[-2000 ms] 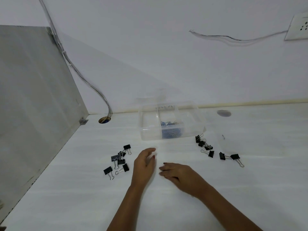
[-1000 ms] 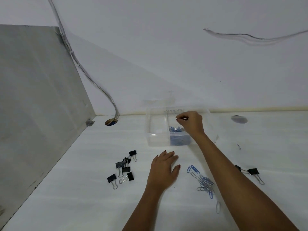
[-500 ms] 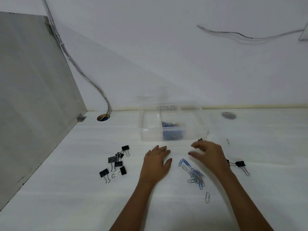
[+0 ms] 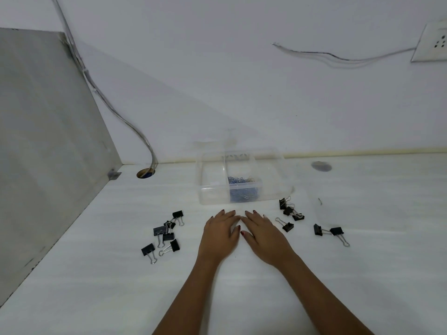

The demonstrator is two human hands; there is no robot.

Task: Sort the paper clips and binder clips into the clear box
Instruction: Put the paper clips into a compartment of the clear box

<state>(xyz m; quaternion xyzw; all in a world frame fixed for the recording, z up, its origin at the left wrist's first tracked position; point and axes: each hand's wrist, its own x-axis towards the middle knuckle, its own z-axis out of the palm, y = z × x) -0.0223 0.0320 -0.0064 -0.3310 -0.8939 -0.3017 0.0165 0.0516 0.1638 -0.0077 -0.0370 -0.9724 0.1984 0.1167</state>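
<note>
The clear box [image 4: 212,197] stands on the white table near the wall, divided into compartments. Blue paper clips [image 4: 242,189] fill its middle compartment; the left one looks bare. Several black binder clips [image 4: 165,234] lie scattered left of my hands, and several more binder clips [image 4: 290,212] lie to the right, with two further right [image 4: 329,232]. My left hand [image 4: 221,234] and my right hand [image 4: 264,234] rest flat on the table side by side in front of the box, fingers straight, holding nothing. No loose paper clips show on the table.
A grey panel [image 4: 46,146] walls off the left side. A cable [image 4: 116,114] runs down the wall into a hole [image 4: 145,174] in the table. A round grey cap [image 4: 321,166] sits at the back right. A wall socket [image 4: 433,42] is at top right.
My right hand has come back from the right and now lies flat next to my left hand. The loose blue paper clips seen on the table half a second ago no longer show.
</note>
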